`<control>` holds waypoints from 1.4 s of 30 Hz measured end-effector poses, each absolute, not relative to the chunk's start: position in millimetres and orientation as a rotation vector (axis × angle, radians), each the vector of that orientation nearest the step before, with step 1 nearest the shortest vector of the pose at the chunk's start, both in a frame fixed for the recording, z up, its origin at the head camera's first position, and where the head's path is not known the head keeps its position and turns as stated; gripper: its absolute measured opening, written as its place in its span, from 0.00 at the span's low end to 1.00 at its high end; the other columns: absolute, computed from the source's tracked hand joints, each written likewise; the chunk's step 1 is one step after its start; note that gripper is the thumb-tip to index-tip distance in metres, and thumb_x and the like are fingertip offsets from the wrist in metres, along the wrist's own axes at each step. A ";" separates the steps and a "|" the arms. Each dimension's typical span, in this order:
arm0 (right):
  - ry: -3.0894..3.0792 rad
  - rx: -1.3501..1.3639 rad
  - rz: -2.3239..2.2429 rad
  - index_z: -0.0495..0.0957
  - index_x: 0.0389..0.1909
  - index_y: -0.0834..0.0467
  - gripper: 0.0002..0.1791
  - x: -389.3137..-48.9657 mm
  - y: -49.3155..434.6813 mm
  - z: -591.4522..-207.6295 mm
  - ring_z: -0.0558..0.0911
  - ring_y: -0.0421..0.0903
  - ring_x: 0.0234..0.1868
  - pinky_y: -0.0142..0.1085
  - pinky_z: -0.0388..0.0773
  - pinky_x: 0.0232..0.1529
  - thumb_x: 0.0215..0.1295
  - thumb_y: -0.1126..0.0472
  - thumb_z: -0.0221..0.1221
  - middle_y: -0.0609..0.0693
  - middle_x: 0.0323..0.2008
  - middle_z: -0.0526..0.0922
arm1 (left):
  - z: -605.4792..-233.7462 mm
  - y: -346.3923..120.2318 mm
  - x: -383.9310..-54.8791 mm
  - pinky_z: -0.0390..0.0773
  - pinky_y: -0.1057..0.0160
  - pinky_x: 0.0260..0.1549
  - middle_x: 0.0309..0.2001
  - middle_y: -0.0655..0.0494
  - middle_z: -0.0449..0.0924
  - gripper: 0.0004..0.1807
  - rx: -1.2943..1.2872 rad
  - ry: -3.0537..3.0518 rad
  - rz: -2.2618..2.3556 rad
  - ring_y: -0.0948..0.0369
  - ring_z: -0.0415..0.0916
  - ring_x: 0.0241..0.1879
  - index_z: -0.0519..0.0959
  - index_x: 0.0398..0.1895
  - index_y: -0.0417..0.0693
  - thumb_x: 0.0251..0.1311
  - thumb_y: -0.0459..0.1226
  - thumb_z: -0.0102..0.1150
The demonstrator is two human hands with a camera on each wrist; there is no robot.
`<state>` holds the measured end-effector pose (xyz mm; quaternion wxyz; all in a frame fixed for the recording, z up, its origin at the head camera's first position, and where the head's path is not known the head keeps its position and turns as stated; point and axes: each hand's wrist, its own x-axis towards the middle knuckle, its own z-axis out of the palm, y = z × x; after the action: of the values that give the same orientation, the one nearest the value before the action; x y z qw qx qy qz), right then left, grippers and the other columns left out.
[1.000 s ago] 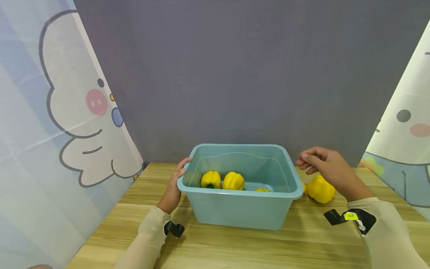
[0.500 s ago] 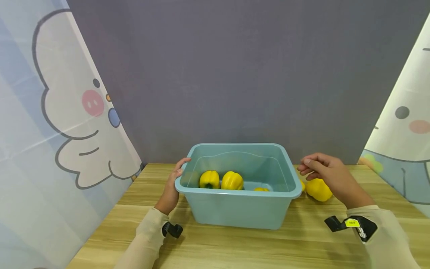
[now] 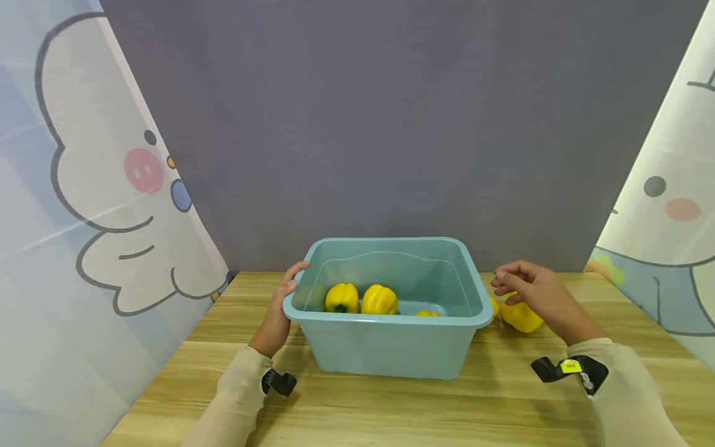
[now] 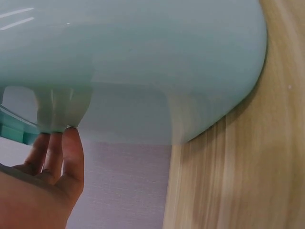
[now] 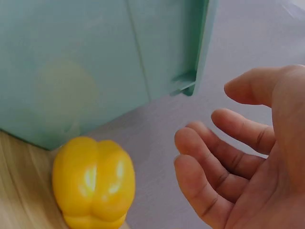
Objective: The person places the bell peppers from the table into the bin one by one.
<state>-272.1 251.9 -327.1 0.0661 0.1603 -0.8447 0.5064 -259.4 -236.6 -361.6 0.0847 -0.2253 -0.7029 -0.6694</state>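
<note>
Against the box (image 3: 385,344), I saw the left hand (image 3: 277,310) resting, fingers straight; near a yellow pepper (image 3: 522,319), the right hand (image 3: 540,293) was relaxed and free.

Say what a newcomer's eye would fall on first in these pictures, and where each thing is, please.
Probably the bright yellow peppers inside the pale blue-green bin, which stands on the wooden table. Next might come the left hand touching the bin's left side and the right hand, empty, off its right side. The big white cartoon figure at far left also stands out.
</note>
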 end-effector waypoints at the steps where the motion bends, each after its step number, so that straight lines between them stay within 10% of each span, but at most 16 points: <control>1: -2.559 0.479 1.521 0.74 0.56 0.67 0.25 -273.1 251.8 -328.5 0.84 0.44 0.43 0.39 0.82 0.40 0.77 0.48 0.52 0.63 0.50 0.81 | -361.4 -237.0 -259.0 0.70 0.58 0.52 0.71 0.45 0.57 0.30 -0.671 -2.101 -1.996 0.38 0.59 0.61 0.56 0.76 0.51 0.74 0.51 0.31; 26: -2.687 0.500 1.184 0.74 0.57 0.69 0.23 -283.4 239.9 -351.6 0.81 0.52 0.45 0.39 0.80 0.37 0.74 0.55 0.58 0.60 0.48 0.82 | -362.9 -237.3 -260.0 0.70 0.56 0.53 0.70 0.44 0.58 0.30 -0.672 -2.092 -1.999 0.37 0.59 0.61 0.57 0.76 0.52 0.73 0.50 0.31; 42: -2.670 0.547 1.004 0.77 0.57 0.67 0.24 -284.6 229.7 -362.1 0.79 0.66 0.54 0.60 0.74 0.52 0.63 0.59 0.66 0.62 0.51 0.82 | -363.0 -236.9 -260.7 0.71 0.59 0.51 0.70 0.45 0.57 0.30 -0.683 -2.113 -1.983 0.40 0.61 0.60 0.56 0.76 0.52 0.74 0.50 0.29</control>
<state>-284.6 229.7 -362.1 0.1184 0.1871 -0.9128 0.3432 -260.7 -236.9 -363.0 0.0821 -0.2286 -0.7074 -0.6638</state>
